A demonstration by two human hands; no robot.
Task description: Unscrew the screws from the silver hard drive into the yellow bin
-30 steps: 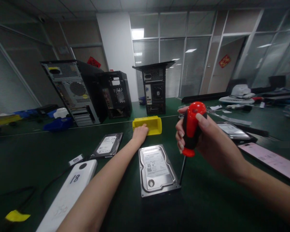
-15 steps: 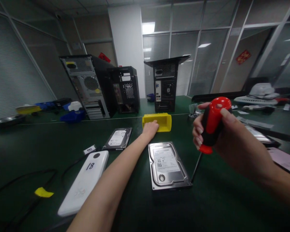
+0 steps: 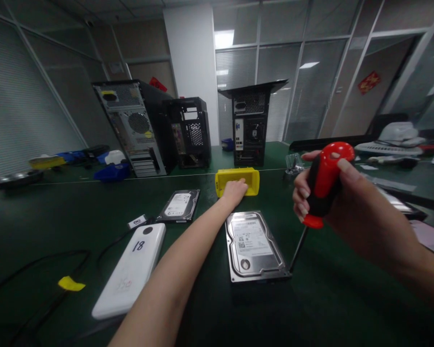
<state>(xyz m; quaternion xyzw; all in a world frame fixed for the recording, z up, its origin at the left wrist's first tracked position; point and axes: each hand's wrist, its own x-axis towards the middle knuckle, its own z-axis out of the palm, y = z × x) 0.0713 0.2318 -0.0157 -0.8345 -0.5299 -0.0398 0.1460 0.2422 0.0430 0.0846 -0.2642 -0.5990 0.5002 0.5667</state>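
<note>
My right hand [image 3: 336, 193] is wrapped round the red and black handle of a screwdriver [image 3: 320, 185]. The shaft slants down to the near right corner of a silver hard drive [image 3: 251, 246], which lies label up on the green table. My left hand [image 3: 235, 192] reaches over the front rim of a small yellow bin [image 3: 255, 183]. Its fingertips point into the bin, mostly hidden by the back of the hand, so what they touch does not show. Another hard drive [image 3: 180, 205] lies flat to the left of my left forearm.
A white power bank [image 3: 132, 272] marked 18, with a black cable [image 3: 112, 246], lies at the near left. Computer cases [image 3: 251, 127] stand along the back. A blue bin [image 3: 112, 172] sits at the left. Several parts and a keyboard [image 3: 386, 148] lie at the right.
My left hand has moved slightly right within the yellow bin. The screwdriver stays at the drive's corner in my right hand. The whole view has shifted a little.
</note>
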